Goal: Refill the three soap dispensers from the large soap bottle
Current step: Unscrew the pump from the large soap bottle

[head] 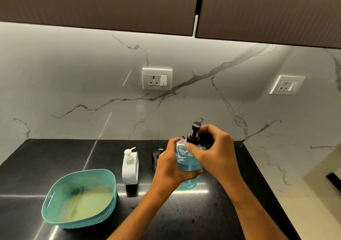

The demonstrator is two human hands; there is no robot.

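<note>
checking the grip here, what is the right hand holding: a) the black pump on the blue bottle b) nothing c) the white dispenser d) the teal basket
a: the right hand curls its fingers round the black pump atop the blue bottle, whose body the left hand grips; the basket and the white dispenser stand untouched to the left.

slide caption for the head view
Left hand holds blue soap dispenser while right hand grips its black pump.
</note>
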